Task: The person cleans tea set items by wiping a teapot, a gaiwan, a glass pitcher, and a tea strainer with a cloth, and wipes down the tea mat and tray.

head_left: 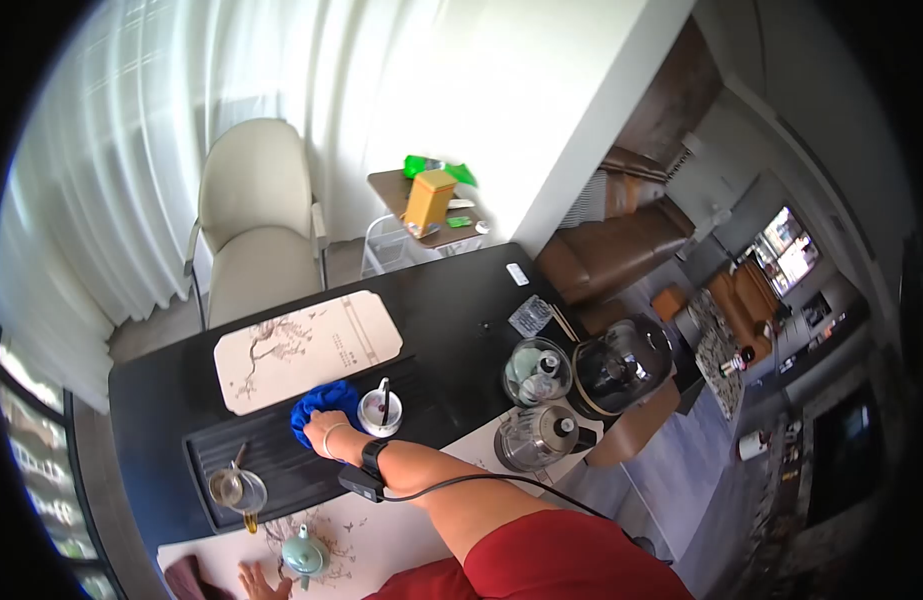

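Observation:
My right hand (326,432), with a bracelet and a black wrist device, grips a bunched blue cloth (321,402) on the dark ribbed tea tray (303,470). Just right of the cloth stands a white cup (379,412) with a dark stick-like thing in it. At the bottom edge, my left hand (263,582) lies partly in view with its fingers apart, holding nothing. It is beside a pale green teapot (303,553) on a printed mat (356,520). A glass pitcher (243,491) and a strainer (226,485) sit at the tray's left end.
A second printed mat (311,345) lies across the table. To the right are a glass kettle (536,437), a glass pot (536,370) and a dark domed appliance (621,365). Beyond the table stand a beige chair (261,210) and a side table holding a yellow box (428,203).

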The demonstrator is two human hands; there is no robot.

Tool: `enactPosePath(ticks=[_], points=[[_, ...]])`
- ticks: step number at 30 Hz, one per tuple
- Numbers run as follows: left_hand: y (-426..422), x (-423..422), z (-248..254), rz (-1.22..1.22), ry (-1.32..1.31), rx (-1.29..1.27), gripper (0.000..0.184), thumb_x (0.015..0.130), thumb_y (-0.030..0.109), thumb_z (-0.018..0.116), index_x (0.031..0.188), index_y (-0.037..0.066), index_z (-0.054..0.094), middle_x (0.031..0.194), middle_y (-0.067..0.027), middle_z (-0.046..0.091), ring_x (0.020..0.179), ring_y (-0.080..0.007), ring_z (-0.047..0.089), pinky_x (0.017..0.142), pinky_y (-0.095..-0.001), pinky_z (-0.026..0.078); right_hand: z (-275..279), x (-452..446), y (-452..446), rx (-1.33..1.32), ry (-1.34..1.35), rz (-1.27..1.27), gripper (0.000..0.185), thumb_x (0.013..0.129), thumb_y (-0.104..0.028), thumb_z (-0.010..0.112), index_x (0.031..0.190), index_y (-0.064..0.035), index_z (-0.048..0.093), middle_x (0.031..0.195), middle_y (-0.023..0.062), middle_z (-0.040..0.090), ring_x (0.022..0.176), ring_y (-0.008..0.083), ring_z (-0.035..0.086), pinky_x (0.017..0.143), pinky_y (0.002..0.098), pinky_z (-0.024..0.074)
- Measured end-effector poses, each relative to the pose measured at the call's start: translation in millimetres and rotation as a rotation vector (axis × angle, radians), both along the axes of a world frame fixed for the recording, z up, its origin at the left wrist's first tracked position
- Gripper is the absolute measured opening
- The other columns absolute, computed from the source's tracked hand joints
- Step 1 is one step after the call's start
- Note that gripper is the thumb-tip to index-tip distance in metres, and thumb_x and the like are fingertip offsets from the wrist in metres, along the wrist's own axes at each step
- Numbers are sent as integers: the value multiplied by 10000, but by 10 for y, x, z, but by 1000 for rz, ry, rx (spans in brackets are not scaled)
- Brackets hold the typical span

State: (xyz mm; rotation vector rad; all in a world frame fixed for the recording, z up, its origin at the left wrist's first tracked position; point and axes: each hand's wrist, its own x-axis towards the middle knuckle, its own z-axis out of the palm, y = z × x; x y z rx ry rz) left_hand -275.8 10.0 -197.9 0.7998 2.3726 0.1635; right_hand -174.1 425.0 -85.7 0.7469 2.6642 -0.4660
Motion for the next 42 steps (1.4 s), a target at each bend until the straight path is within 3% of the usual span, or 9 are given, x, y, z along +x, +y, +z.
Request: enactPosePath(ticks=[4,11,12,15,19,25,27,37,42], points=[[87,4,165,-86,8,51,976,696,608,631,1390,21,274,1434,-279,205,1337,-449,134,1085,-530,116,-205,-1,-37,3,67,-90,219,805,-133,560,970,-41,669,1085,180,577,961,294,612,746,383,516],[53,-93,18,-110,-44,18,1029,672,624,649,1410,54,216,1441,-303,140,1337,-461,105,1073,-557,106,-197,-637,-560,-80,144,37,214,823,-119,530,959,-18,661,1074,179,578,926,301,625,742,383,515],[101,-20,132,-184,151,46,908,713,557,660,1368,30,314,1353,-305,336,1255,-433,337,1015,-526,296,-117,-617,-554,-96,175,22,229,830,-134,518,961,-2,652,1075,182,578,933,310,622,750,388,514],[276,108,580,41,-49,35,873,615,394,726,1302,-9,369,1402,-344,178,1276,-526,208,1054,-505,254,-134,-513,-414,-72,155,70,224,774,-108,526,931,-39,670,1073,198,573,919,330,622,724,412,523],[406,217,808,90,-66,8,868,626,438,709,1303,5,380,1417,-325,167,1274,-528,219,1054,-488,265,-204,-165,-101,-28,157,83,217,757,-138,526,912,-108,675,980,179,604,880,332,623,737,421,511],[400,225,640,8,13,-27,910,647,560,670,1338,52,369,1450,-264,159,1318,-481,173,1051,-492,268,4,117,130,54,-84,111,252,758,-148,524,932,-59,684,1080,211,592,928,326,621,756,420,513],[534,289,1092,90,-85,-67,905,663,569,654,1352,63,355,1449,-265,158,1320,-482,166,1067,-485,238,-181,6,69,103,-93,119,233,763,-145,521,918,-75,680,1060,205,587,899,333,625,744,430,515],[540,286,873,-2,-19,-90,798,677,492,671,1286,48,409,1392,-265,233,1287,-462,230,1039,-503,289,-481,-300,-406,75,378,240,220,804,-212,528,982,-147,641,979,162,591,839,359,600,679,464,510],[654,284,796,122,-84,-116,841,672,416,693,1360,75,352,1471,-185,138,1322,-435,204,923,-541,413,-731,-9,14,108,179,249,295,779,-168,572,1047,-57,625,1012,233,564,910,396,567,810,456,459]])
